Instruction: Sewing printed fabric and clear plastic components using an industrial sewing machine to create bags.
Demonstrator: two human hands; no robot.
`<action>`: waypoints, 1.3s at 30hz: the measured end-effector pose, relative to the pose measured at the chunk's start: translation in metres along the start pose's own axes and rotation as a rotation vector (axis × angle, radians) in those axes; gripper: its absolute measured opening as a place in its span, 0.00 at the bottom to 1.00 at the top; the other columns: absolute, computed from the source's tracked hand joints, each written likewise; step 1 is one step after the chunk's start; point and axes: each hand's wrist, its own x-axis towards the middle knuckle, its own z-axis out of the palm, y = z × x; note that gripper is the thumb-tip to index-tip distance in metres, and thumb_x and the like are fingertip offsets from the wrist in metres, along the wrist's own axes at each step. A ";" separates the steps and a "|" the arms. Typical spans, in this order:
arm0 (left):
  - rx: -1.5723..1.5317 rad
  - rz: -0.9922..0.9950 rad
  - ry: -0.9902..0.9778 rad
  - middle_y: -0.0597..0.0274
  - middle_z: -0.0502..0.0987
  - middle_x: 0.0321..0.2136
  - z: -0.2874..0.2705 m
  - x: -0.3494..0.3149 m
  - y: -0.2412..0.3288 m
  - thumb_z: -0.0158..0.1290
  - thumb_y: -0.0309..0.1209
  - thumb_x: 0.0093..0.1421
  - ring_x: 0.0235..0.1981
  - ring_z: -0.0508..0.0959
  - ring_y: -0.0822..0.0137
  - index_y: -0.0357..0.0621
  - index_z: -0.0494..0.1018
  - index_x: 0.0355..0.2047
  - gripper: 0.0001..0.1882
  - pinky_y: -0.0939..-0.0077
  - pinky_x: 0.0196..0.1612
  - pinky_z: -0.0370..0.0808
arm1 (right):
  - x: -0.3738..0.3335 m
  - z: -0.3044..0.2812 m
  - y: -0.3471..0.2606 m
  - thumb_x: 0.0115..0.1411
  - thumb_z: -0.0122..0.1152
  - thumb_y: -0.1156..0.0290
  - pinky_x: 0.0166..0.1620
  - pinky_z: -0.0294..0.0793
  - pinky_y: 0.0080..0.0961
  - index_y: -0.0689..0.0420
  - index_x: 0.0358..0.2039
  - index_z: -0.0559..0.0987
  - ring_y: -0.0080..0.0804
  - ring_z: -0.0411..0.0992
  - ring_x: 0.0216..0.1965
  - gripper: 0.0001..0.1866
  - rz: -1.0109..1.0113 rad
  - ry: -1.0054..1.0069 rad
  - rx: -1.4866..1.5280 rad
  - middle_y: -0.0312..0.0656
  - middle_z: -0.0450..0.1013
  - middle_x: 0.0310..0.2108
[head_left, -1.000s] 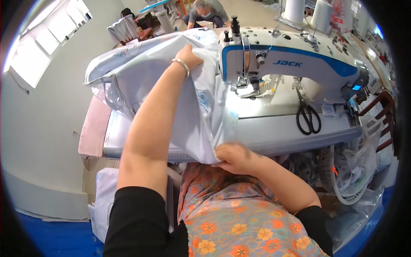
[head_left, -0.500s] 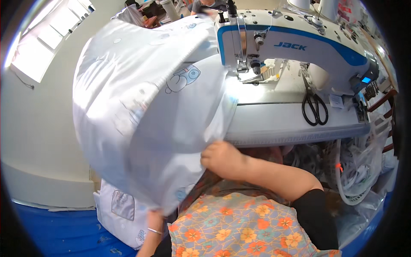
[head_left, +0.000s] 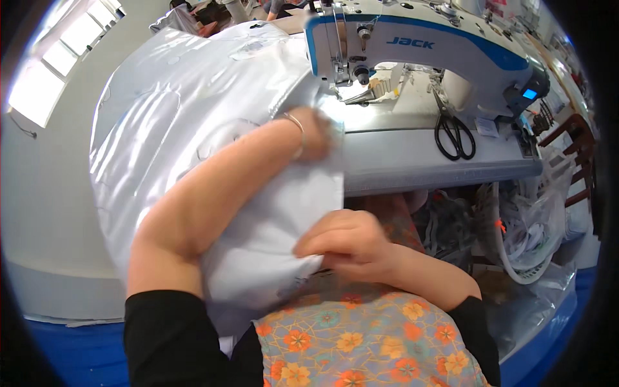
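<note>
A large sheet of white fabric with faint printed figures (head_left: 161, 129) spreads over the left of the work table and hangs toward my lap. With fingers closed, my right hand (head_left: 348, 242) pinches its near edge, just above my flowered apron. My left hand (head_left: 314, 134), a bracelet at the wrist, lies over the fabric by its right edge, close to the needle area. Motion blurs its fingers, so their grip is unclear. Beyond it stands a white and blue sewing machine (head_left: 419, 29), its presser foot area (head_left: 361, 93) lit and next to the cloth.
Black-handled scissors (head_left: 455, 137) lie on the machine bed (head_left: 400, 155), right of the needle. Below the table's right end, a white plastic basket (head_left: 525, 274) holds clear plastic bags. A wooden chair (head_left: 574, 145) stands at the far right. Another person's arm (head_left: 274, 8) shows behind the table.
My left hand has come up from the lower left to the cloth beside the needle. The raised fabric has been lowered flatter. My right hand has moved slightly right and down, at the cloth's edge.
</note>
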 end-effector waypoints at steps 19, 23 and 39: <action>-0.556 -0.457 0.762 0.53 0.77 0.55 0.065 0.051 0.030 0.54 0.32 0.57 0.61 0.72 0.55 0.40 0.77 0.52 0.22 0.45 0.68 0.59 | -0.054 -0.033 0.036 0.58 0.66 0.77 0.60 0.71 0.41 0.55 0.40 0.85 0.38 0.81 0.43 0.09 0.324 -0.157 0.191 0.39 0.83 0.39; -0.567 -0.499 0.669 0.53 0.77 0.47 0.058 0.056 0.033 0.54 0.32 0.57 0.55 0.74 0.57 0.39 0.78 0.46 0.17 0.51 0.59 0.67 | -0.052 -0.046 0.040 0.57 0.65 0.78 0.66 0.65 0.47 0.55 0.40 0.86 0.38 0.81 0.45 0.11 0.365 -0.154 0.205 0.38 0.84 0.40; -0.666 -0.515 0.916 0.48 0.75 0.44 0.075 0.077 0.022 0.53 0.31 0.60 0.52 0.74 0.52 0.38 0.78 0.37 0.10 0.55 0.58 0.69 | -0.035 -0.062 0.065 0.50 0.64 0.82 0.67 0.66 0.51 0.51 0.45 0.84 0.38 0.77 0.55 0.20 0.193 -0.330 -0.191 0.37 0.82 0.48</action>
